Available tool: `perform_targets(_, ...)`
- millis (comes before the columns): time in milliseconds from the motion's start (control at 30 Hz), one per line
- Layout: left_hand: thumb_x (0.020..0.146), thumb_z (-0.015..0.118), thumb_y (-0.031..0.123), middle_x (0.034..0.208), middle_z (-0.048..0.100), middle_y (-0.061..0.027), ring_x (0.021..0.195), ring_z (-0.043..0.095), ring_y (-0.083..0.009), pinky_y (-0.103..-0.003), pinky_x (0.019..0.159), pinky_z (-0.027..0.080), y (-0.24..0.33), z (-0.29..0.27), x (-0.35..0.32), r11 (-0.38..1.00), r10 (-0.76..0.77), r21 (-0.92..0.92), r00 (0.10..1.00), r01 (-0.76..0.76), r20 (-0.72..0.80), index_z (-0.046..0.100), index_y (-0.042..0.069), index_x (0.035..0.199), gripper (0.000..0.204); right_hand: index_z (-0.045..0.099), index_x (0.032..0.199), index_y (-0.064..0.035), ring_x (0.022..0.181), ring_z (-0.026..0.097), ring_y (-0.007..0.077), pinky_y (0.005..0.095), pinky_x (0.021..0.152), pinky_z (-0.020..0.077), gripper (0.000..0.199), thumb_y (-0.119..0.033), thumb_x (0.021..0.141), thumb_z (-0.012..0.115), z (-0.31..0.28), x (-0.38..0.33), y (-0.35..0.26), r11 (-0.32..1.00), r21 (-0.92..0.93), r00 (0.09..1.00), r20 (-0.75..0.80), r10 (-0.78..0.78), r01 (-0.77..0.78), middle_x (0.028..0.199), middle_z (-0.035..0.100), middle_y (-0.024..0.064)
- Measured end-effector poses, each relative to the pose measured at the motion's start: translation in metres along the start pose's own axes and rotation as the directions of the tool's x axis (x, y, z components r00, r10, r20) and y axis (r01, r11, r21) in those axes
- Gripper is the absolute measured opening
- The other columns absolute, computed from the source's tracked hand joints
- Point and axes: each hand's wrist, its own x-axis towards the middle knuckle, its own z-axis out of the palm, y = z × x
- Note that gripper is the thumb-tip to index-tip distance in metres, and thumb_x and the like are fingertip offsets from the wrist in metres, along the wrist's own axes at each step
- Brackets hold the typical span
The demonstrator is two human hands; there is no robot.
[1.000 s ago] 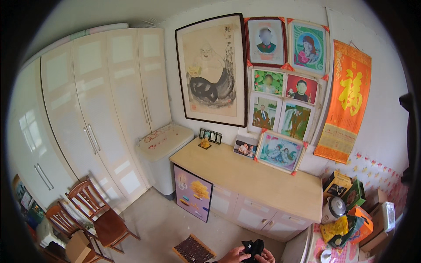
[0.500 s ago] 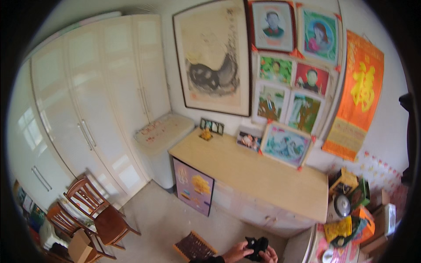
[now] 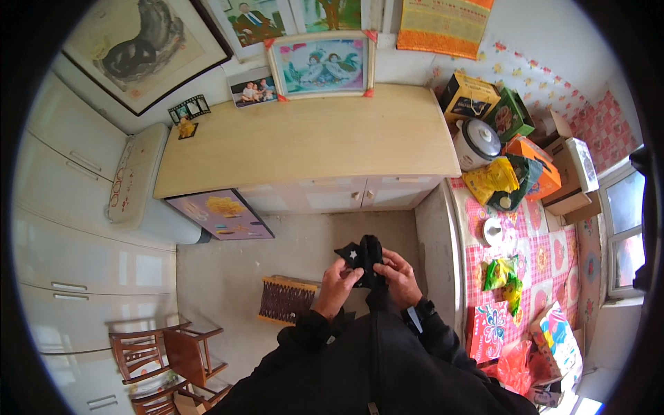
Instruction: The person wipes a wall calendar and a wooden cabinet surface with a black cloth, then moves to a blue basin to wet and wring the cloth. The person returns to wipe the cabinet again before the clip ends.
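In front of my body, over the floor, both hands hold a small black piece that looks like cloth [image 3: 370, 252], with a white star on its left part. My left hand [image 3: 335, 287] pinches its lower left side between thumb and fingers. My right hand [image 3: 399, 278] grips the right side, thumb on top. The piece has a pointed corner at the left and a thicker rounded part at the right; its exact kind does not show. A dark watch [image 3: 426, 307] sits on my right wrist.
Ahead stands a long wooden-topped cabinet [image 3: 311, 145]. A low slatted stool [image 3: 287, 299] is on the floor at my left, with brown chairs [image 3: 188, 354] farther left. To the right, a table with a checked cloth [image 3: 477, 235] bears a rice cooker [image 3: 477, 144], boxes and bags.
My view has tilted down and turned right, so the hands now appear nearer the middle and the right-hand table shows more fully. Both hands still hold the black piece.
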Motion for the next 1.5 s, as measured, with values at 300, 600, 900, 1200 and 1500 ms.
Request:
perform_targets(300, 0.100, 0.073, 0.011, 0.110, 0.077, -0.0086, 0.098, 0.071, -0.0140, -0.029, 0.087, 0.058, 0.012, 0.076, 0.068, 0.998, 0.068, -0.004, 0.997, -0.068, -0.022, 0.069, -0.004, 0.126, 0.030, 0.069, 0.138, -0.0006, 0.100, 0.070, 0.0115, 0.0282, 0.093, 0.0543, 0.040, -0.002, 0.098, 0.074, -0.063, 0.044, -0.066, 0.994, 0.090, 0.998, -0.001, -0.063, 0.063, 0.114, 0.077, 0.0046)
perform_targets(600, 0.101, 0.072, 0.013, 0.113, 0.073, 0.0000, 0.100, 0.067, -0.0088, -0.028, 0.087, 0.053, 0.026, 0.128, 0.109, 0.974, -0.134, -0.195, 0.986, 0.114, -0.097, 0.069, 0.004, 0.122, 0.023, 0.071, 0.106, -0.0052, 0.097, 0.067, 0.0104, 0.0288, 0.093, 0.0515, 0.013, -0.001, 0.095, 0.076, -0.120, 0.076, -0.115, 0.992, 0.019, 0.992, -0.035, -0.124, 0.125, 0.101, 0.074, -0.0008)
perform_targets(900, 0.101, 0.071, 0.013, 0.119, 0.072, -0.0030, 0.107, 0.071, -0.0164, -0.034, 0.085, 0.058, 0.044, 0.144, 0.176, 0.870, -0.203, -0.464, 0.979, 0.167, -0.030, 0.065, 0.009, 0.128, 0.027, 0.069, 0.108, -0.0045, 0.100, 0.069, 0.0110, 0.0289, 0.096, 0.0530, 0.015, -0.001, 0.096, 0.076, -0.138, 0.115, -0.155, 0.982, -0.014, 0.980, -0.072, -0.188, 0.187, 0.104, 0.075, 0.0009)
perform_targets(1200, 0.098, 0.067, 0.012, 0.127, 0.071, -0.0062, 0.118, 0.068, -0.0198, -0.039, 0.093, 0.056, 0.070, 0.135, 0.273, 0.795, -0.223, -0.572, 0.974, 0.203, 0.037, 0.066, 0.007, 0.126, 0.028, 0.068, 0.112, -0.0047, 0.104, 0.069, 0.0128, 0.0293, 0.097, 0.0517, 0.016, 0.002, 0.098, 0.071, -0.129, 0.194, -0.202, 0.977, 0.012, 0.972, -0.101, -0.211, 0.213, 0.109, 0.076, 0.0033)
perform_targets(1500, 0.100, 0.069, 0.010, 0.119, 0.071, 0.0009, 0.109, 0.067, -0.0132, -0.033, 0.093, 0.051, 0.100, 0.099, 0.365, 0.781, -0.218, -0.601, 0.976, 0.170, -0.007, 0.066, 0.013, 0.125, 0.025, 0.069, 0.116, -0.0079, 0.104, 0.068, 0.0122, 0.0312, 0.099, 0.0502, 0.017, -0.007, 0.100, 0.072, -0.109, 0.299, -0.224, 0.979, -0.010, 0.972, -0.121, -0.203, 0.203, 0.108, 0.075, 0.0013)
